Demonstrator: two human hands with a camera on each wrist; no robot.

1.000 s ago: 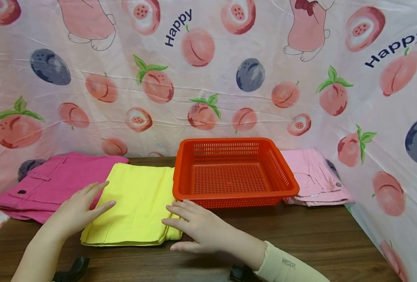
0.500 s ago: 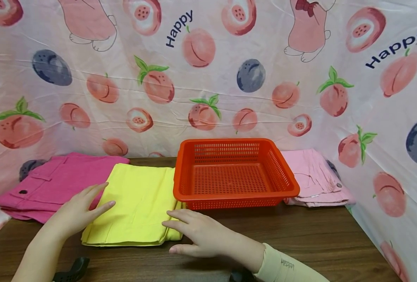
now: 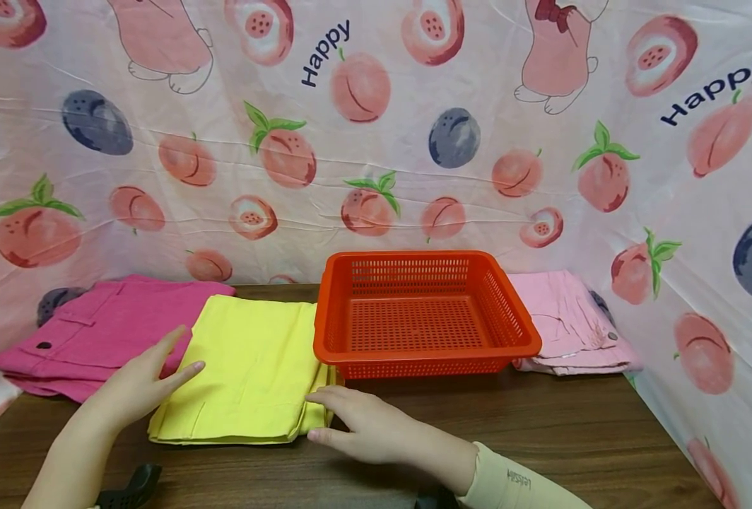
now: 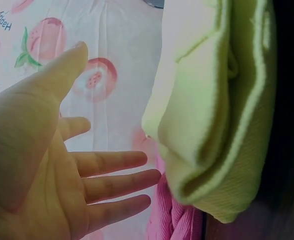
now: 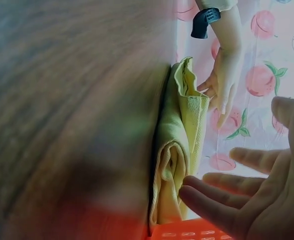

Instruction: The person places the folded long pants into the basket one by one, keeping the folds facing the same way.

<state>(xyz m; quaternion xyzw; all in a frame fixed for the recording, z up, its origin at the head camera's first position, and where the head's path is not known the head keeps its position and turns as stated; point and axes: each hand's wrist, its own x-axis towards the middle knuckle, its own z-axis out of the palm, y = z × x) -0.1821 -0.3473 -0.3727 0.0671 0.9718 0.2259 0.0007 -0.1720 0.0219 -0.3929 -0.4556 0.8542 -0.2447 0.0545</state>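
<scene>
Folded yellow pants [image 3: 242, 367] lie on the table in the head view, left of the red basket, with their layered edges showing in the left wrist view. My left hand [image 3: 136, 387] hovers at their left side, fingers and thumb spread; the left wrist view shows its fingertips [image 4: 154, 177] close to the folds and the palm bare. On the other side, my right hand [image 3: 366, 428] is held near the pants' lower right corner, thumb apart from the fingers. In the right wrist view its fingertips [image 5: 187, 186] reach right at the fold, fingers gently bent.
A red plastic basket [image 3: 427, 359] with slotted sides overlaps the pants' right edge. Folded magenta pants [image 3: 121, 318] lie at left, folded light pink pants [image 3: 557, 318] at right. A fruit-print curtain [image 3: 401, 141] stands behind the wooden table [image 3: 573, 431].
My right hand has shifted slightly right and its fingers have drawn closer together. My left fingers have also come together a little. The pants and basket stay in place.
</scene>
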